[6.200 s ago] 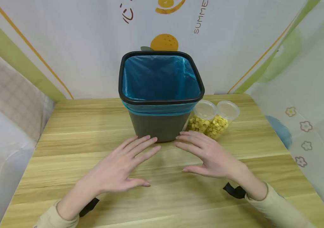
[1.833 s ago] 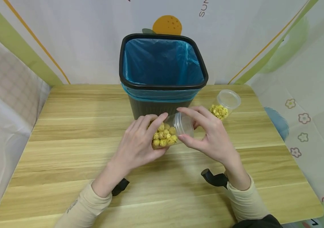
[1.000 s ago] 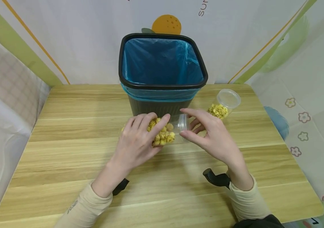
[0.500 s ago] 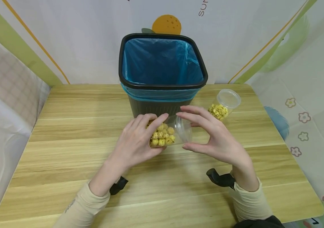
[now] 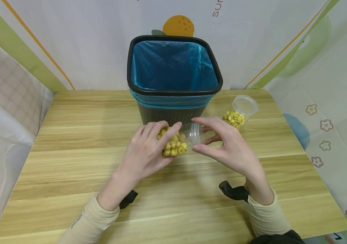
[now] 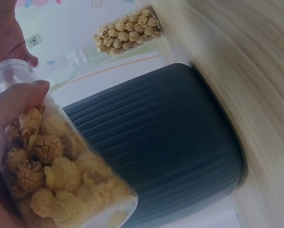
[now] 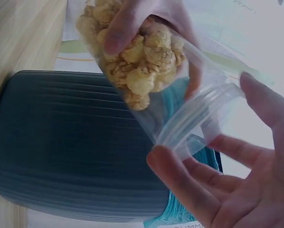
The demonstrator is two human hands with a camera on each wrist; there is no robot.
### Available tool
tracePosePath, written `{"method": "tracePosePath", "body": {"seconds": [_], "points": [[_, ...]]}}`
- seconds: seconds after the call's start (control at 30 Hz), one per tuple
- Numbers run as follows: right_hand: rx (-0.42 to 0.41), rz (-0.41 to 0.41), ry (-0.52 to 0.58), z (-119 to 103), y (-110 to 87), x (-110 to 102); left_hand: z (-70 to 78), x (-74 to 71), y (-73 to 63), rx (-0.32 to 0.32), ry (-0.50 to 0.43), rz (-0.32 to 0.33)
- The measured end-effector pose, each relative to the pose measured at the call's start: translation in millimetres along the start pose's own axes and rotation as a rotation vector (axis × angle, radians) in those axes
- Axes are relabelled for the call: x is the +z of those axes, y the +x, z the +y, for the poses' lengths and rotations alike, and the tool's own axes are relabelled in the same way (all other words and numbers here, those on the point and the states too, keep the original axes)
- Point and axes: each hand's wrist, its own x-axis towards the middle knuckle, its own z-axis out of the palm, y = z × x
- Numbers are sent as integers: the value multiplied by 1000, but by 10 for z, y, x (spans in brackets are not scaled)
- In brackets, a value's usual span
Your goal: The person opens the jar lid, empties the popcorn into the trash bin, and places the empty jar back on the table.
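Note:
My left hand (image 5: pixel 145 149) grips a clear plastic jar of popcorn (image 5: pixel 175 147) around its body. The jar lies tilted in front of the bin, its popcorn gathered toward the base. At its right end is a clear ridged lid (image 5: pixel 195 134), still on the jar's mouth. My right hand (image 5: pixel 229 142) holds that lid between thumb and fingers, as the right wrist view shows with the thumb (image 7: pixel 172 173) against the lid's rim. The left palm hides part of the jar. A second lidded popcorn jar (image 5: pixel 235 118) stands beyond my right hand.
A dark ribbed trash bin (image 5: pixel 170 115) with a blue liner (image 5: pixel 175 64) stands at the back middle of the wooden table (image 5: pixel 179 210), just behind the held jar. Printed cloth hangs behind and at both sides. A black strap piece (image 5: pixel 233 191) sits at my right wrist.
Both hands were empty at first, with two jars beside the bin; one jar was picked up. Since half a second ago, the right fingers have closed in on the lid and the jar has turned slightly.

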Motion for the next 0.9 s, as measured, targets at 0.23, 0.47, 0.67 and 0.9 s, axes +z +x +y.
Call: {"method": "tracePosePath", "body": {"seconds": [0.23, 0.47, 0.67, 0.9], "points": [[-127, 8, 18, -20, -27, -40, -12, 38, -18, -22, -84, -27], [-212, -10, -3, -16, -45, -96, -4, 46, -15, -39, -180, -73], [-225, 25, 53, 33, -76, -149, -19, 54, -9, -60, -231, -101], [-158, 122, 178, 140, -94, -177, -53, 20, 1, -78, -264, -69]]}}
